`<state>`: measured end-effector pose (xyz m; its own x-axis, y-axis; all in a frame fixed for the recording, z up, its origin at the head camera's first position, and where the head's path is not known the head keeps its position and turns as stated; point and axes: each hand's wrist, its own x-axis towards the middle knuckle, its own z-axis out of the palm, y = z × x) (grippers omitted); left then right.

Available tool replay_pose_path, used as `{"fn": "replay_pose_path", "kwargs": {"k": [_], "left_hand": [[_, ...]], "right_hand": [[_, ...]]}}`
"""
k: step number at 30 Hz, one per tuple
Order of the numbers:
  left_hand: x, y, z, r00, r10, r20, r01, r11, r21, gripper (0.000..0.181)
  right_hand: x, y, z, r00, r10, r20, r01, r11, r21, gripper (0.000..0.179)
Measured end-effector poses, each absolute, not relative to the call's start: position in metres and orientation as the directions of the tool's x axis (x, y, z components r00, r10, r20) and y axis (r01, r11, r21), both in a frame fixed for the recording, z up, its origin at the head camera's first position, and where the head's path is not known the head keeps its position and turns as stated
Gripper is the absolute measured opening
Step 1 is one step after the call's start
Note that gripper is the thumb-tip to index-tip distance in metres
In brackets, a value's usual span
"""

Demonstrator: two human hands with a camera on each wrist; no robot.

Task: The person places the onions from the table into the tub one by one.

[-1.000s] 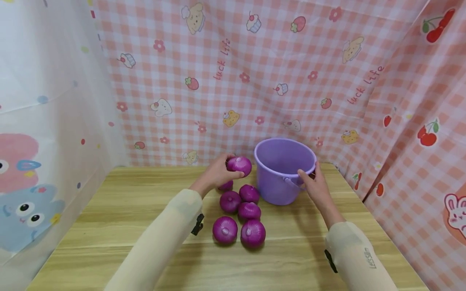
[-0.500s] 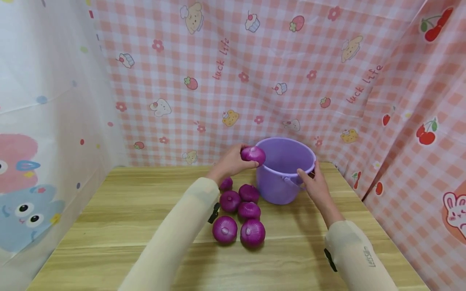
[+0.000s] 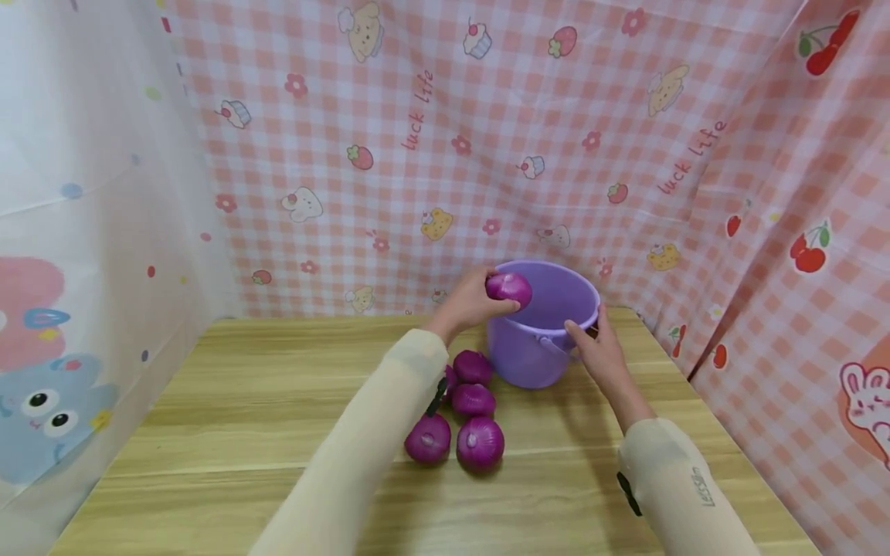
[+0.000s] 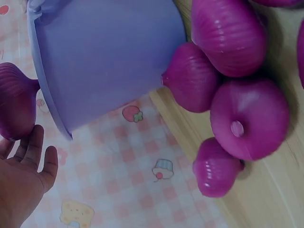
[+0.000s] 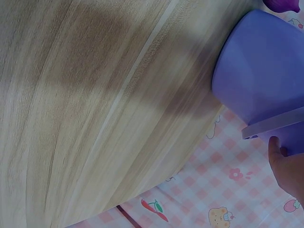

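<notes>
My left hand (image 3: 471,303) grips a purple onion (image 3: 513,289) over the near left part of the rim of a purple bucket (image 3: 524,357). In the left wrist view this onion (image 4: 16,102) sits against the fingers, its pointed tip at the bucket's rim. My right hand (image 3: 603,354) holds the bucket's right side at the rim, thumb in front, other fingers partly hidden behind. The right wrist view shows that thumb beside the bucket's handle (image 5: 278,122). Several more onions (image 3: 480,444) lie grouped on the table, left and in front of the bucket; my left sleeve covers some.
The wood-grain table (image 3: 229,417) reaches back to a pink checked curtain (image 3: 389,193) right behind the bucket. A white printed curtain (image 3: 90,232) hangs along the left. Folds of checked cloth (image 3: 779,255) close off the right side.
My left hand has carried the onion up and to the right, from beside the bucket to over its rim. The right hand and the bucket stay in place.
</notes>
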<state>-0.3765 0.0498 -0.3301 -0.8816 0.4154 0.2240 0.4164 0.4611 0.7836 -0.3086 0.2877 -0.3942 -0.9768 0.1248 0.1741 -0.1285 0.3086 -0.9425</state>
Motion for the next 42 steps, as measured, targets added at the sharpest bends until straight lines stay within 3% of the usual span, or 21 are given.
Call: {"fn": "replay_pose_path", "kwargs": {"k": [18, 42], "left_hand": [[-0.379, 0.079, -0.335, -0.869, 0.445, 0.217, 0.462, 0.573, 0.677, 0.073], [-0.382, 0.047, -0.329, -0.884, 0.398, 0.246, 0.429, 0.480, 0.765, 0.067]], "right_hand": [[-0.304, 0.284, -0.386, -0.981, 0.129, 0.148, -0.104, 0.298, -0.949, 0.082], [-0.310, 0.287, -0.393, -0.977, 0.131, 0.167, -0.121, 0.302, -0.946, 0.081]]}}
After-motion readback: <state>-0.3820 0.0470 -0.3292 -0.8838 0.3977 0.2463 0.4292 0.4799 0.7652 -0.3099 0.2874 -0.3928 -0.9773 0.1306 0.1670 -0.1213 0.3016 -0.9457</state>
